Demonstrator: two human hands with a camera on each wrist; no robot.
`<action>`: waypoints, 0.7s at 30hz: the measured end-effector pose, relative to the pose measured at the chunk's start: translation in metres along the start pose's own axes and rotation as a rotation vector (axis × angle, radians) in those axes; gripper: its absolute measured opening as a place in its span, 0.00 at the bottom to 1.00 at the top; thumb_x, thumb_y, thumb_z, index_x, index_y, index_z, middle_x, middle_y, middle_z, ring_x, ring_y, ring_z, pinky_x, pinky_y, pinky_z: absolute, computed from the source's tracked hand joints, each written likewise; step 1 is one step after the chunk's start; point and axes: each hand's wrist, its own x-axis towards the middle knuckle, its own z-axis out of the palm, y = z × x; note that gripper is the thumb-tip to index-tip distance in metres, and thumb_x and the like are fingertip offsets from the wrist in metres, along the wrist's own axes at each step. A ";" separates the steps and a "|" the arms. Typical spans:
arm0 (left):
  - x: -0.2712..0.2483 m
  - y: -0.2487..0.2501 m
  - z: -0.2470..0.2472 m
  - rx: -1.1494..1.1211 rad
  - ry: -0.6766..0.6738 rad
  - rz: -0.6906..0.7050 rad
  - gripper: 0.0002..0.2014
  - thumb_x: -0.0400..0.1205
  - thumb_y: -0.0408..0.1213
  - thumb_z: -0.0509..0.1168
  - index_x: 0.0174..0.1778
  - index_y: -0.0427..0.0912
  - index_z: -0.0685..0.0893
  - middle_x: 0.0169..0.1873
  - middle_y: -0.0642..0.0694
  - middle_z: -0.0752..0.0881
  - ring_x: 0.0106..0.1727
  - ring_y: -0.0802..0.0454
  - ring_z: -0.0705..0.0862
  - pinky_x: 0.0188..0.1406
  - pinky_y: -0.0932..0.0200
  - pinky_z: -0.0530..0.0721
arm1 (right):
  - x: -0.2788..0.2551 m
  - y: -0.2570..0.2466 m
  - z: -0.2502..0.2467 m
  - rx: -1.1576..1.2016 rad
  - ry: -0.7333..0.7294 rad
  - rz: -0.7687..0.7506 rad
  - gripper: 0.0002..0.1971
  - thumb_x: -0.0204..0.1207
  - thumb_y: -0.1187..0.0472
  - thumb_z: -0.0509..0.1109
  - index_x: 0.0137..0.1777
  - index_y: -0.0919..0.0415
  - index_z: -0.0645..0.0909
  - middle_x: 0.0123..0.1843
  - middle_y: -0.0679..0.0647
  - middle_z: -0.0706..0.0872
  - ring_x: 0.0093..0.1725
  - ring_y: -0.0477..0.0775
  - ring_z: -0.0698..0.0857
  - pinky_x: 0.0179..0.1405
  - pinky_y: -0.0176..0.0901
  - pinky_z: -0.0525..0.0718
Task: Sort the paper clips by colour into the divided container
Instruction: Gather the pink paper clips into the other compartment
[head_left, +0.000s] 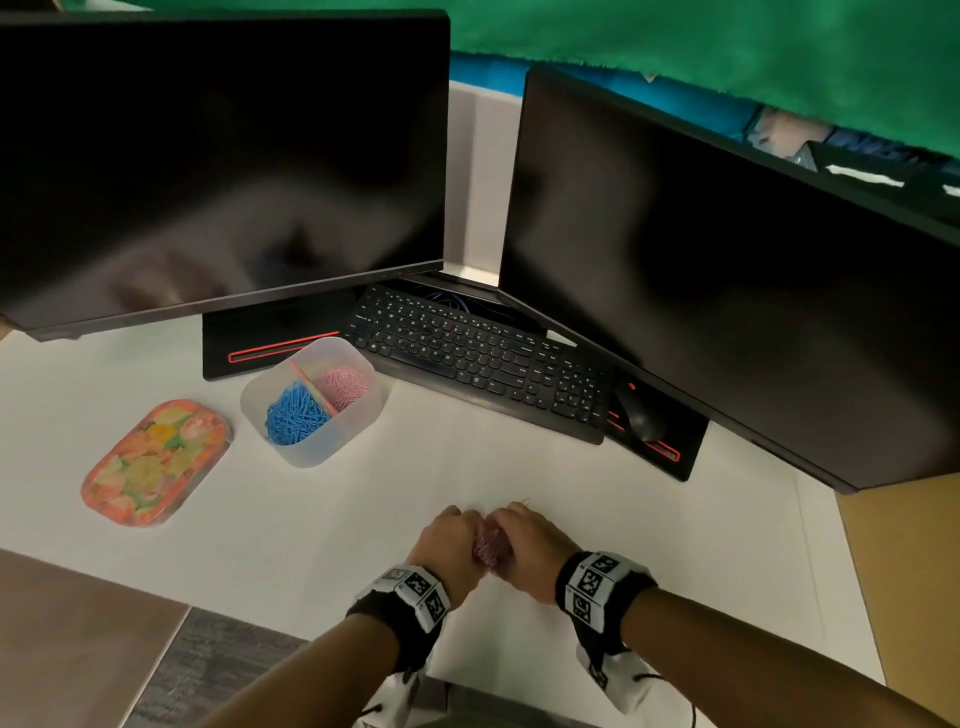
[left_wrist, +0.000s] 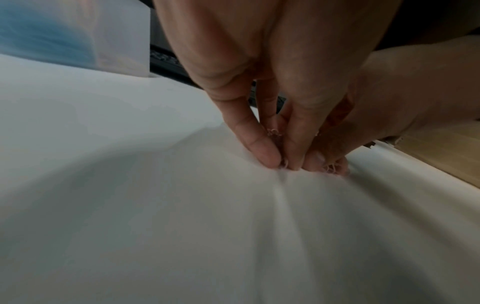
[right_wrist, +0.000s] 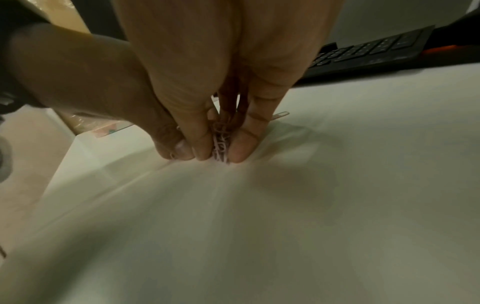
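My left hand (head_left: 453, 538) and right hand (head_left: 524, 538) meet on the white tabletop (head_left: 649, 545), cupped round a bunch of pink paper clips (head_left: 489, 548). In the right wrist view my right fingers (right_wrist: 244, 144) pinch the pink clips (right_wrist: 221, 142) against the table. In the left wrist view my left fingers (left_wrist: 262, 148) curl down onto the same bunch, with a few clips (left_wrist: 272, 131) showing between them. One loose clip (right_wrist: 280, 115) lies just beyond my right fingertips. The translucent divided container (head_left: 332, 441) stands to the far left, with blue clips (head_left: 293, 415) in its left half and pink clips (head_left: 344, 384) in its right half.
A floral lid (head_left: 156, 462) lies left of the container. A black keyboard (head_left: 483, 358) and mouse (head_left: 641, 415) sit behind, under two dark monitors (head_left: 218, 166). The table's near edge (head_left: 234, 610) runs just in front of my wrists.
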 end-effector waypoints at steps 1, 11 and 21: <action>0.002 0.000 0.001 -0.006 0.017 -0.005 0.09 0.75 0.38 0.67 0.51 0.47 0.84 0.46 0.47 0.79 0.46 0.47 0.83 0.44 0.61 0.80 | 0.001 -0.001 0.000 0.016 0.015 0.001 0.16 0.73 0.56 0.72 0.60 0.56 0.78 0.57 0.53 0.80 0.55 0.56 0.82 0.58 0.50 0.82; 0.019 -0.004 -0.008 -0.109 0.054 -0.090 0.05 0.74 0.35 0.68 0.44 0.46 0.84 0.39 0.51 0.84 0.41 0.52 0.82 0.38 0.64 0.78 | 0.016 -0.009 -0.007 0.169 0.127 0.032 0.07 0.70 0.62 0.73 0.46 0.63 0.87 0.44 0.55 0.85 0.45 0.56 0.85 0.46 0.45 0.84; 0.022 -0.008 -0.024 -0.150 0.092 -0.145 0.04 0.75 0.35 0.66 0.40 0.43 0.86 0.37 0.47 0.87 0.40 0.50 0.83 0.36 0.61 0.80 | 0.031 -0.022 -0.017 0.273 0.135 0.091 0.06 0.71 0.60 0.71 0.39 0.60 0.89 0.37 0.54 0.90 0.40 0.52 0.88 0.40 0.42 0.86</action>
